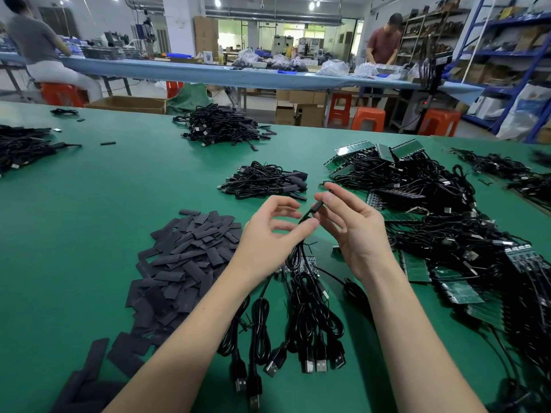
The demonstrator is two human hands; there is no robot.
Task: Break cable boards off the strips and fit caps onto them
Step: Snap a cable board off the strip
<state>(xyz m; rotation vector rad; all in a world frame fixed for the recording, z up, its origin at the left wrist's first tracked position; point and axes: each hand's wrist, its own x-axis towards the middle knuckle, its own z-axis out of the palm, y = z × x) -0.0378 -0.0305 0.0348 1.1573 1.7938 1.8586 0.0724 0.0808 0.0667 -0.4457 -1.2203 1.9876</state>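
On the left of the green table (125,186): loose pile of flat black caps (182,257), spread from table centre toward the near edge. Beyond it, at the far side, heap of black cables (222,126). Just right of the caps, above the table: left hand (268,234), fingers (286,214) curled, thumb tip pinching the cable (299,248) just below a capped board (317,206). Directly below the hands: strip of boards (298,265) lying flat, its attached cables trailing toward the near edge, USB plugs (313,363) in a row. Behind the hands: small pile of finished capped cables (265,181). Right hand (354,231), palm up, thumb and forefinger pinching the upper end of the capped board, held tilted between both hands, clear of the table. Farther right: large tangle of board strips with cables (441,210), reaching to the table's right edge.
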